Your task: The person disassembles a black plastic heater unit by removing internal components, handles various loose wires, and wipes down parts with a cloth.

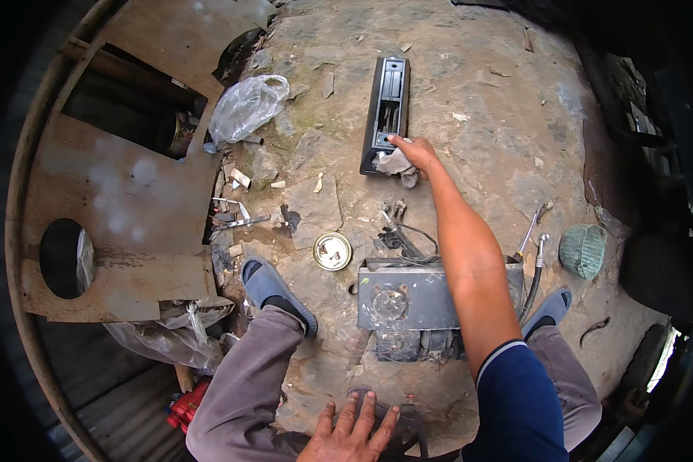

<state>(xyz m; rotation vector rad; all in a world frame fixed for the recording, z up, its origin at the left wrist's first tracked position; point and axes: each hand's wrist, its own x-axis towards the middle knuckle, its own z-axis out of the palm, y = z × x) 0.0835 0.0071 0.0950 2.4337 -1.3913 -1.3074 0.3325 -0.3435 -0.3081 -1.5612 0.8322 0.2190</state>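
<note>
Stone floor underlies the whole site. Broad brown sheet panel with cut-outs stands left of the grey metal housing, which is taken as landmark and sits between the feet.

Long black casing: lies on the floor beyond the housing, well apart from it, long axis pointing away, its slotted side up. Handling (judged): stiff shell, probably moderate in weight; outer walls look smooth, so may slip if damp or oily. The thin inner strips look like the easiest part to bend. Best hold: across the two long outer walls near mid-length, fingers kept out of the slot.

Left hand: on the person's side of the housing, back upward, fingers moderately spread; no object seen in it. Contact under the palm: cannot tell.

Right hand: beyond the housing, at the casing's near end. Fingers bunched on a grey rag, one digit reaching onto the casing's top face; exact finger gap hidden.

Round tin: just beyond the housing's left corner, small metal pieces inside.
</note>
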